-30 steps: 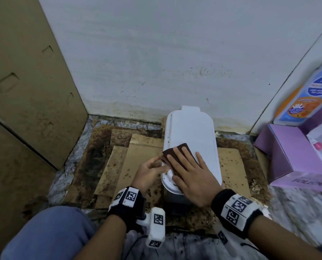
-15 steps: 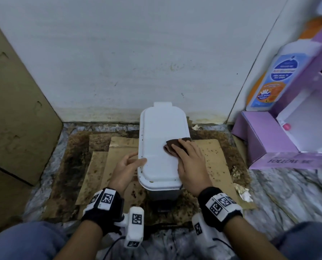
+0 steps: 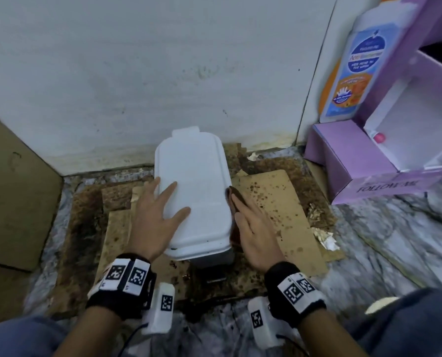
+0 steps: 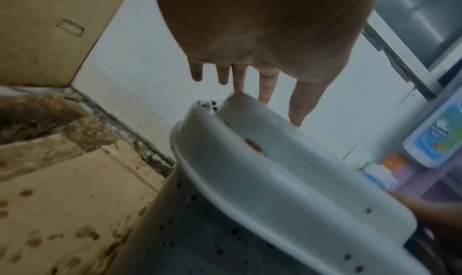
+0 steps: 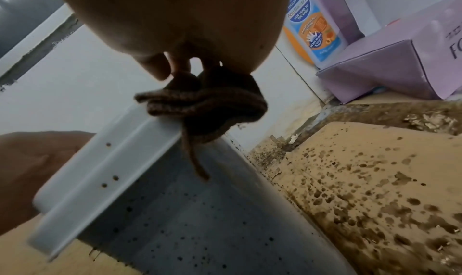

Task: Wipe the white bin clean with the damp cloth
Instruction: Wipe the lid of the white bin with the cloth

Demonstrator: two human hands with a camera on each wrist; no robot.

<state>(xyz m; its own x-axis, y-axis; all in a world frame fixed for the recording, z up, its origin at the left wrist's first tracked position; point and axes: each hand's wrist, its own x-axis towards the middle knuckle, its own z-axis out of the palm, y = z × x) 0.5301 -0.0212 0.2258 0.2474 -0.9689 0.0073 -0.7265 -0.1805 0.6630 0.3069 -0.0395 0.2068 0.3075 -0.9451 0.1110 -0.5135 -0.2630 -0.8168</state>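
Observation:
The white bin (image 3: 196,176) stands on the floor against the wall, lid shut; its grey body (image 5: 200,230) is speckled with dark spots. My left hand (image 3: 167,202) lies flat on the left half of the lid, fingers straight and spread (image 4: 240,78). My right hand (image 3: 245,220) runs along the bin's right side with straight fingers. It presses the brown cloth (image 3: 234,199) against the lid's right rim. In the right wrist view the cloth (image 5: 207,105) is bunched under my fingers at the rim, one end hanging down.
Stained cardboard sheets (image 3: 279,202) cover the wet floor around the bin. A purple box (image 3: 356,161) and a large soap bottle (image 3: 353,68) stand at the right. A cardboard panel (image 3: 14,202) leans at the left. Torn paper scraps (image 3: 323,238) lie on the floor.
My right hand slid the cloth from the lid's top over to its right rim. My left hand moved from the bin's left side onto the lid.

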